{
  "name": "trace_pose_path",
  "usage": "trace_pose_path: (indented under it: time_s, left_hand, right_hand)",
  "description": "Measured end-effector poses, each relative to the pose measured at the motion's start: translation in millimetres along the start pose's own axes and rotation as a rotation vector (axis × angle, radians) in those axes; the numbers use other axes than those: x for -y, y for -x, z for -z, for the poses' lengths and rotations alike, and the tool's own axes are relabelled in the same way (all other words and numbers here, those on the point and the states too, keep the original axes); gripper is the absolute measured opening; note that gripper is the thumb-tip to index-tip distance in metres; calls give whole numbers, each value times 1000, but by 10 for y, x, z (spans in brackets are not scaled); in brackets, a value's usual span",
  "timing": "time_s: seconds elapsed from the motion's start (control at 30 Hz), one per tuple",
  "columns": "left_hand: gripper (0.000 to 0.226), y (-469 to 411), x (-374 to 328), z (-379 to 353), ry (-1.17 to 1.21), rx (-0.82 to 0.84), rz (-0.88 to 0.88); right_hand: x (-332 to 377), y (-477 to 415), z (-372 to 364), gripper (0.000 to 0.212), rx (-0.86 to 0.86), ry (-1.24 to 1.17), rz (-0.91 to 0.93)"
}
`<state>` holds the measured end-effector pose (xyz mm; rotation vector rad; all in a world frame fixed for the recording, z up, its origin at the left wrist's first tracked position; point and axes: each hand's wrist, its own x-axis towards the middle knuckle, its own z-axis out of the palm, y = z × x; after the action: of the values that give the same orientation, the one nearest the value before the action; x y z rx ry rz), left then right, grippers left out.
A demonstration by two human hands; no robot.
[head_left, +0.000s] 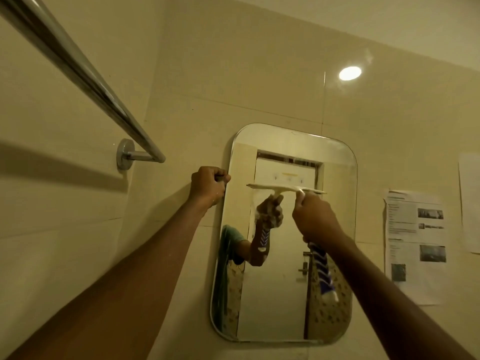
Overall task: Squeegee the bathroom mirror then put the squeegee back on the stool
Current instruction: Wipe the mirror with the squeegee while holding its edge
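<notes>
A: Found the squeegee?

B: Found squeegee (283,189) flat against mirror (283,294), up toward 12 o'clock of the glass. Blade level, spanning the middle of the width, short of both side rims.

A: Held how?

B: Gripped by right hand (315,219), wrapped tight in a fist just under the blade. Spotted a blue-and-white handle end poking out below the fist toward 5 o'clock. Set high, most likely to allow one straight pull down to 6 o'clock, with level contact to avoid streaks.

A: And the other side?

B: Logged left hand (209,185) at the mirror's 10 o'clock rim, curled, thumb on the edge. Reads as a hold on the rim, probably to steady the glass against the push. Hard to confirm from this angle.

A: Stage?

B: Judged mid-wipe. Cannot tell wet from dry on the glass. No sight of stool, so return step not yet done.

A: Anything nearby to mind?

B: Noted rail (78,74) off at 10 o'clock and papers (415,242) on the wall at 3 o'clock, both well clear of a downward stroke. Worth keeping even pressure along the blade and easing off near the 6 o'clock rim.
</notes>
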<state>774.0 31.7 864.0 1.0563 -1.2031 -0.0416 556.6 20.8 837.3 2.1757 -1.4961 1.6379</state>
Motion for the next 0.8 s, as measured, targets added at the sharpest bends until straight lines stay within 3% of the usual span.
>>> trace_pose_path:
  time_s: [0.1, 0.17, 0.33, 0.57, 0.73, 0.8]
  left_hand:
    - [27, 21, -23, 2, -3, -9, 3]
    - [27, 8, -23, -3, 2, -1, 11]
    - [26, -20, 3, -22, -10, -7, 20]
    - [27, -41, 34, -18, -19, 0, 0]
    - [26, 14, 7, -25, -16, -16, -6]
    - [26, 29, 1, -17, -15, -19, -9]
  right_hand:
    - [77, -170, 203, 38, 50, 54, -23]
    - [244, -458, 427, 37, -18, 54, 16]
    - [527, -942, 741, 10, -23, 258, 86]
    - [81, -176, 162, 35, 28, 30, -23]
    - [-15, 45, 55, 37, 138, 106, -61]
    - [78, -84, 193, 41, 95, 77, -41]
